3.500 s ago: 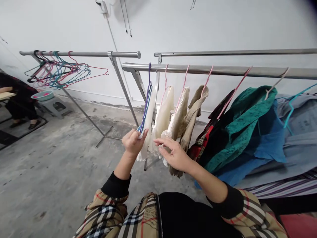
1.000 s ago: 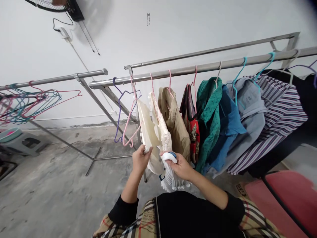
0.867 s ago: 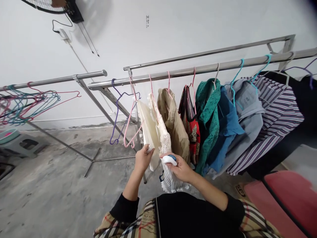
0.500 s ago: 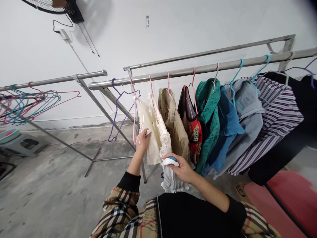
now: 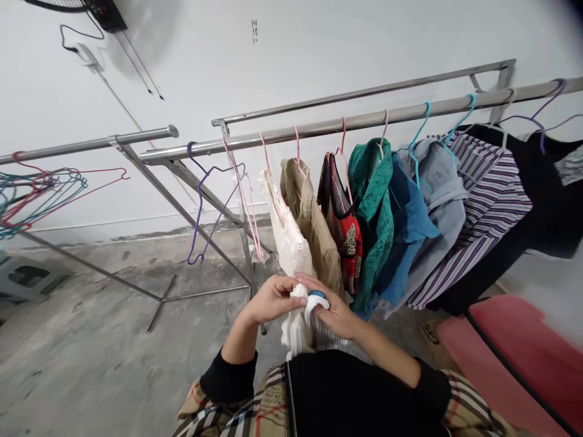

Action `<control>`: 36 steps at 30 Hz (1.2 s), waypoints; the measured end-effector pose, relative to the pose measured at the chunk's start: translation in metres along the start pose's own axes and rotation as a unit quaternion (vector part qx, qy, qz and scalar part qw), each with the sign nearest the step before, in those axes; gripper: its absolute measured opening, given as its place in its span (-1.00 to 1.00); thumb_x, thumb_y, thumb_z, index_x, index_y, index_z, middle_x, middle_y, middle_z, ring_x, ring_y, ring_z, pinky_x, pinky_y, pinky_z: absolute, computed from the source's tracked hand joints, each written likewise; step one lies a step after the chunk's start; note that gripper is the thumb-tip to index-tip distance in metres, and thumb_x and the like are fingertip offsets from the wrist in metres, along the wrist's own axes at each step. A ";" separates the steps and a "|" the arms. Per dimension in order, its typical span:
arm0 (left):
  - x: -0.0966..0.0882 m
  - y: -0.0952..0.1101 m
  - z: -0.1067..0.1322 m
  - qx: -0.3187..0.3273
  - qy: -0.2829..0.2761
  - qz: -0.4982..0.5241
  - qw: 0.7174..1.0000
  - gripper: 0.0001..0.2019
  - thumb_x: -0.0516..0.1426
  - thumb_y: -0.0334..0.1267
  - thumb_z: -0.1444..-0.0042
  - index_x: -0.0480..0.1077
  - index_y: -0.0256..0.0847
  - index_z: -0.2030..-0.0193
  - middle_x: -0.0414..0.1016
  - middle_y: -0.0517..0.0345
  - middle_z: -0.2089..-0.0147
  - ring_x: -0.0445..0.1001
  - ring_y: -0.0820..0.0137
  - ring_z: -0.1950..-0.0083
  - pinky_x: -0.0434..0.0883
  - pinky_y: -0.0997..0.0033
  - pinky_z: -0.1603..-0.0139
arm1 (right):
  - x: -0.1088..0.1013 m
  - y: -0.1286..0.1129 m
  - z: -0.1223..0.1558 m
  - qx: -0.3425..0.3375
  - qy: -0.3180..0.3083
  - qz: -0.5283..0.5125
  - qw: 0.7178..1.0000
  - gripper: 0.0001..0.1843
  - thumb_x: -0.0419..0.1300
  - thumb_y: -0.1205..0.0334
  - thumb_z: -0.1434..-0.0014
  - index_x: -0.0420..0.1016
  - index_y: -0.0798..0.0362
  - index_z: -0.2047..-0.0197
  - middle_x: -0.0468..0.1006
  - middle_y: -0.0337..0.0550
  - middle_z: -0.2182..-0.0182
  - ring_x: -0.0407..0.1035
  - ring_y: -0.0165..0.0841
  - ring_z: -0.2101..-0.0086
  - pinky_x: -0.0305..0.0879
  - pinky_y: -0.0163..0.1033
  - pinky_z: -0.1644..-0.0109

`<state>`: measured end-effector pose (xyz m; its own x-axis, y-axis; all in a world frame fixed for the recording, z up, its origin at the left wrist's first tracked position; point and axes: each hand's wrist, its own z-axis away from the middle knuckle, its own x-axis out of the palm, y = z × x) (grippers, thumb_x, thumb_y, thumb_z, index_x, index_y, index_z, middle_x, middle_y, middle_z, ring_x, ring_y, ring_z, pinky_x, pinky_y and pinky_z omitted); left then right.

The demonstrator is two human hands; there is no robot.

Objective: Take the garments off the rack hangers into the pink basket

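My left hand [image 5: 272, 299] is in front of my body, its fingers pinched on a bunched cream garment [image 5: 298, 292]. Close against it, my right hand [image 5: 339, 311] is closed around a folded white garment [image 5: 313, 305] with a blue patch showing at the top. Pale ribbed cloth [image 5: 296, 341] hangs down below both hands. Just beyond them, a lacy cream top [image 5: 289, 240] hangs on a pink hanger. To its left, a bare pink hanger [image 5: 251, 221] and a bare purple hanger [image 5: 197, 212] hang from the rail.
The metal rail [image 5: 314, 129] also carries a khaki shirt [image 5: 319, 227], a red patterned top [image 5: 351, 237], a green shirt [image 5: 372, 200], blue and grey tops and a striped shirt [image 5: 487, 194]. Tangled hangers [image 5: 45, 188] hang at left. A red chair-like object [image 5: 523, 358] stands at lower right.
The cream garment has come off the leftmost pink hanger, leaving it bare. My left hand has brought it down and right, to my right hand. The view has shifted slightly.
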<state>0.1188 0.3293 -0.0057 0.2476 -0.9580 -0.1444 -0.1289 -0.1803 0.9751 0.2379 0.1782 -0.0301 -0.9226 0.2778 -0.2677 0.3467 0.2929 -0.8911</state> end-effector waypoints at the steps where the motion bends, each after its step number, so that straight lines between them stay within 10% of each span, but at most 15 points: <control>1: 0.004 0.008 0.002 0.016 -0.009 0.035 0.999 -0.58 0.33 0.08 0.10 0.42 -0.30 0.45 0.43 0.13 0.52 0.40 0.41 0.44 0.32 0.45 0.43 | 0.001 0.001 0.002 0.013 -0.011 -0.009 1.000 -0.37 -0.02 -0.20 -0.29 0.28 -0.05 -0.29 0.38 0.06 -0.16 0.21 -0.18 -0.21 0.02 0.06 -0.35; 8: 0.004 0.025 -0.016 0.126 0.110 -0.030 0.985 -0.62 0.29 0.06 0.00 0.46 -0.28 0.46 0.45 0.13 0.53 0.39 0.45 0.47 0.33 0.45 0.43 | 0.002 0.001 0.016 0.097 0.014 -0.050 0.994 -0.33 0.03 -0.34 -0.18 0.47 0.06 -0.02 0.51 -0.08 0.22 0.39 -0.27 0.16 0.30 -0.13 -0.06; 12: -0.008 0.012 -0.052 0.212 0.337 -0.171 0.901 -0.43 0.30 0.11 0.07 0.42 -0.20 -0.01 0.44 -0.14 -0.11 0.40 0.15 -0.15 0.38 0.19 -0.06 | 0.002 0.002 0.021 0.123 0.020 -0.063 0.990 -0.43 0.14 -0.24 -0.15 0.48 0.12 0.11 0.42 -0.21 0.40 0.29 -0.39 0.37 0.28 -0.28 0.22; 15: -0.011 0.004 -0.077 0.165 0.337 -0.210 0.903 -0.03 0.35 0.15 0.20 0.12 -0.22 -0.32 0.14 -0.28 -0.37 0.14 0.00 -0.38 0.18 -0.02 -0.30 | 0.002 0.002 0.023 0.125 0.030 -0.057 0.990 -0.47 0.16 -0.18 -0.13 0.46 0.13 0.09 0.44 -0.20 0.39 0.30 -0.39 0.37 0.29 -0.27 0.21; 22: -0.010 -0.010 -0.082 0.048 0.373 -0.113 0.920 -0.48 0.31 0.11 0.10 0.39 -0.27 0.16 0.50 0.14 0.34 0.46 0.37 0.33 0.41 0.40 0.27 | -0.006 0.003 0.027 0.142 0.081 -0.015 0.986 -0.58 0.16 -0.01 -0.12 0.46 0.11 0.06 0.52 -0.13 0.31 0.38 -0.33 0.29 0.35 -0.23 0.14; 29: -0.013 -0.019 -0.066 0.130 0.490 -0.338 0.793 -0.60 0.26 0.07 -0.01 0.28 -0.20 0.54 0.26 0.28 0.57 0.29 0.47 0.49 0.25 0.48 0.41 | -0.007 0.008 0.025 0.159 0.101 -0.014 0.982 -0.60 0.15 0.02 -0.11 0.46 0.10 0.07 0.53 -0.16 0.33 0.40 -0.35 0.31 0.37 -0.26 0.17; 36: -0.027 -0.019 -0.049 0.207 0.416 -0.429 0.774 -0.63 0.25 -0.03 -0.08 0.23 -0.19 0.54 0.23 0.32 0.58 0.26 0.51 0.54 0.18 0.53 0.50 | -0.011 0.007 0.015 0.140 0.117 -0.005 0.983 -0.60 0.11 -0.02 -0.15 0.47 0.12 0.13 0.52 -0.14 0.36 0.39 -0.35 0.34 0.37 -0.26 0.21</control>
<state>0.1618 0.3697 -0.0125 0.9234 -0.0008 -0.3839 0.1728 -0.8921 0.4175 0.2481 0.1633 -0.0386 -0.8501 0.4890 -0.1956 0.2467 0.0417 -0.9682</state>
